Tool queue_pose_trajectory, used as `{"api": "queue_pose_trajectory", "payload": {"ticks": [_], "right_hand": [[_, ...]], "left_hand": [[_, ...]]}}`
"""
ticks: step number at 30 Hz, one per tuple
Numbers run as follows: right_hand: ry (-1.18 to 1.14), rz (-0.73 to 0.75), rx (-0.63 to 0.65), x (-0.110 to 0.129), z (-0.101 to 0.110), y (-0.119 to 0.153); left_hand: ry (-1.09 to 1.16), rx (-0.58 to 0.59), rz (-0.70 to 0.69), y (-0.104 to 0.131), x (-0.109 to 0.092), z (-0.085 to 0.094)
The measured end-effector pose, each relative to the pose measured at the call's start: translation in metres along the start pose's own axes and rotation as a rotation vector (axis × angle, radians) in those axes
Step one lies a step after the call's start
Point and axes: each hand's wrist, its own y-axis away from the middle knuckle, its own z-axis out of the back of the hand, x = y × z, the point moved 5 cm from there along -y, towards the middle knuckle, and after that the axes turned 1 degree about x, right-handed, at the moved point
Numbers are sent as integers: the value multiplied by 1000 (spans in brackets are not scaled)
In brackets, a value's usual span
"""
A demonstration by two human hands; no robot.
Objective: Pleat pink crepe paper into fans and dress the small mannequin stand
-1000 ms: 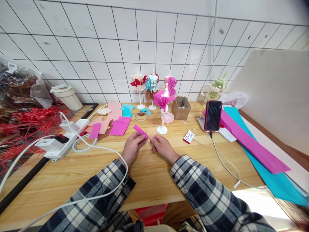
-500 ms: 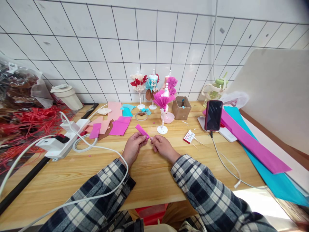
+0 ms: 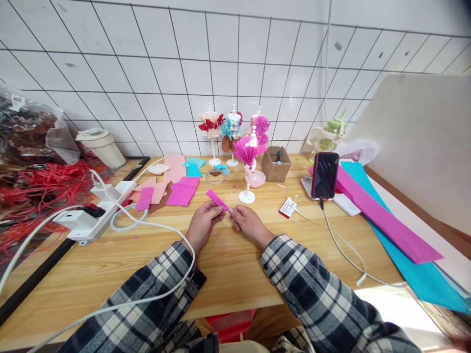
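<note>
Between my fingers is a narrow strip of magenta crepe paper [image 3: 216, 198], slanting up to the left. My left hand [image 3: 202, 224] pinches its lower part between thumb and fingers. My right hand [image 3: 249, 224] is closed at the strip's right end, thumb and forefinger pinched together there. Just beyond stands a small white dress-form stand [image 3: 247, 197] wearing a flared magenta paper skirt [image 3: 248, 153]. Behind it are several similar stands, among them one with a cream and red paper dress [image 3: 211, 125] and one with a blue dress [image 3: 231, 128].
Magenta paper squares [image 3: 183, 192] and a tape roll [image 3: 128, 221] lie left, near a power strip [image 3: 105, 213] whose white cable crosses my left sleeve. A cardboard box [image 3: 276, 165], pink bowl [image 3: 256, 179], small red-white box [image 3: 287, 208], propped phone [image 3: 325, 175] and long paper sheets [image 3: 390, 215] are rightward.
</note>
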Motion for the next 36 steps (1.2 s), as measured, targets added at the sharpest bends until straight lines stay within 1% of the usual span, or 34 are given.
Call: {"api": "queue_pose_trajectory", "payload": {"ticks": [10, 27, 31, 36], "right_hand": [[-8, 4, 9, -2, -1, 0], [-36, 6, 9, -6, -3, -2], [2, 1, -4, -3, -1, 1], [106, 11, -20, 0, 1, 1]], "left_hand": [[31, -18, 19, -2, 4, 2], [33, -54, 29, 0, 1, 1], [45, -58, 35, 0, 0, 1], [13, -22, 36, 0, 0, 0]]}}
